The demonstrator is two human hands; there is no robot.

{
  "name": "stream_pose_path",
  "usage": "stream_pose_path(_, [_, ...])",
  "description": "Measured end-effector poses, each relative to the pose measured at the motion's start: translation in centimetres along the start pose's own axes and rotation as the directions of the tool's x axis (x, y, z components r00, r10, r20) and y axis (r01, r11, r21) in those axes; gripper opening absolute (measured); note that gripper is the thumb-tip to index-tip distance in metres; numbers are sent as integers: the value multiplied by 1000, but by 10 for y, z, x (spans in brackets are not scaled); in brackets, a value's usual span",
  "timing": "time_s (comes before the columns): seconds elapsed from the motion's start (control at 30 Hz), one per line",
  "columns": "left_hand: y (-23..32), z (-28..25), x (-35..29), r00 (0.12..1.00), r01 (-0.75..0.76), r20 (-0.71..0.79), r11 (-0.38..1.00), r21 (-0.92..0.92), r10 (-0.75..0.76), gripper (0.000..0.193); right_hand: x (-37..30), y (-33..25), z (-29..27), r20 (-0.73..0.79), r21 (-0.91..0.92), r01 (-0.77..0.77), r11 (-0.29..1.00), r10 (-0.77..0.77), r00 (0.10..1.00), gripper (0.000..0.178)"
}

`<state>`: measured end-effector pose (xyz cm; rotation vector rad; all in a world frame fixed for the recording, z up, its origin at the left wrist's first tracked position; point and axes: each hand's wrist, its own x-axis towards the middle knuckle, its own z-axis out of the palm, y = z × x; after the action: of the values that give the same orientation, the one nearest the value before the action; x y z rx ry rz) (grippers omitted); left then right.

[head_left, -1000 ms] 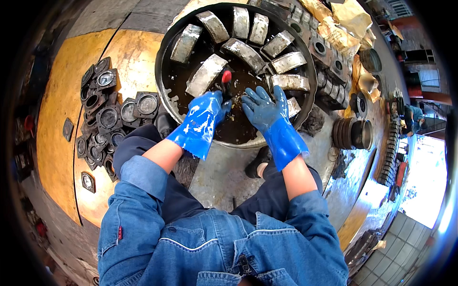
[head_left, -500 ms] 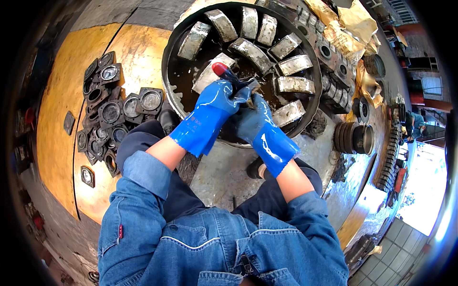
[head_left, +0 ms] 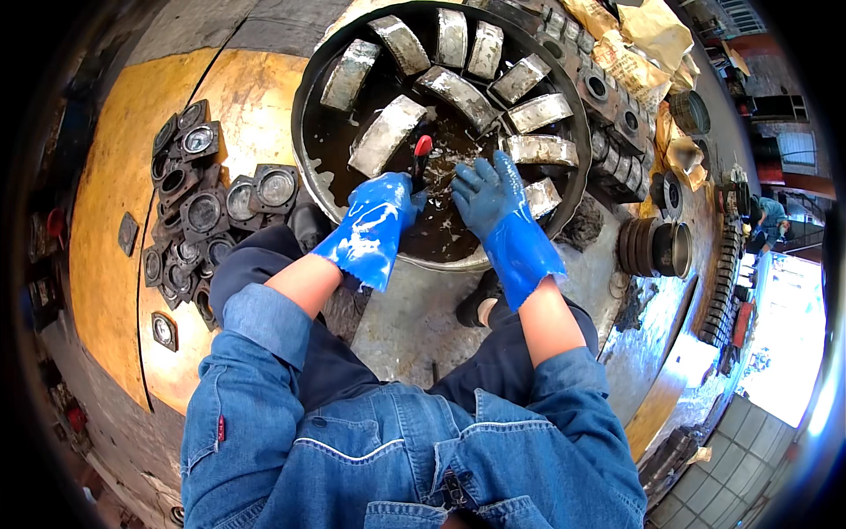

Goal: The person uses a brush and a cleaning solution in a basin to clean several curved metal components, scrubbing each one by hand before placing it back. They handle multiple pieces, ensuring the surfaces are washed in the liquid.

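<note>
Both my hands wear blue rubber gloves over a round black pan [head_left: 307,150] of dark liquid. My left hand [head_left: 381,204] is closed around a dark tool with a red end [head_left: 423,145], which points up and away; the rest of the tool is hidden, so its kind cannot be told. To the right, my right hand [head_left: 490,196] has its fingers stretched apart and holds nothing. Curved metal blocks [head_left: 456,95] stand and lie around the pan, wet and greyish. One larger block [head_left: 388,134] lies just beyond my left hand, and another [head_left: 541,196] is partly behind my right glove.
On the yellow board [head_left: 106,291] at left lies a heap of square metal parts with round openings [head_left: 204,208]. Paper sacks [head_left: 630,69], more metal blocks [head_left: 617,167] and stacked rings [head_left: 656,249] crowd the right. A person [head_left: 770,222] is far off at right.
My hands have come apart: the right has opened and moved right, the left has lowered with the tool, its red end now turned upright. The block beyond them is uncovered.
</note>
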<state>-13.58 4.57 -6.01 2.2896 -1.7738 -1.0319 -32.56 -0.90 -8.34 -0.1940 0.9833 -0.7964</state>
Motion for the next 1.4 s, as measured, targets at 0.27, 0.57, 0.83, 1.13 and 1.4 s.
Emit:
stream_pose_path(0.27, [15,-18,0,978,-189,-43,796,-575,202,43,-5,-15,-3,69,123,70,990,-79,994,69])
stream_pose_path(0.57, [23,10,-20,959,-261,-62,784,-564,275,44,-11,-1,12,131,113,185,976,-199,971,63])
stream_pose_path(0.83, [19,-20,-14,966,-258,-151,745,-615,209,48,2,0,6,131,205,144,968,-173,976,65])
stream_pose_path(1.13, [14,-15,2,987,-117,-114,992,-49,111,43,-7,34,13,100,113,-81,990,70,993,60])
stream_pose_path(1.4, [30,-10,-10,974,-220,-92,961,-170,206,47,-12,20,14,72,213,-132,968,119,990,64])
